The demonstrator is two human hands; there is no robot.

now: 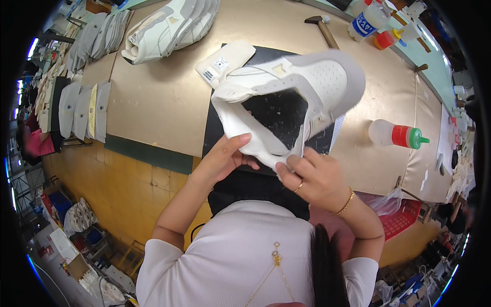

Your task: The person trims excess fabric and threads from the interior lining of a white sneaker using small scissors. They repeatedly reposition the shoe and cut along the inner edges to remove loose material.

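Note:
A white shoe upper (307, 84) with a grey toe and perforated front is held up over a black mat (217, 130) on the brown table. My left hand (225, 156) pinches its heel edge from below, thumb on top. My right hand (309, 176), with a ring and a gold bracelet, grips the lower side edge next to it. The upper's opening faces me and shows the black mat through it. A white tongue piece (225, 61) with small labels sticks out at its far left.
A stack of white uppers (169, 25) lies at the far left of the table. Flat cut pieces (82, 110) line the left edge. A bottle with red and green cap (396, 134) lies at right. A hammer (322, 28) and more bottles (368, 20) are at the back.

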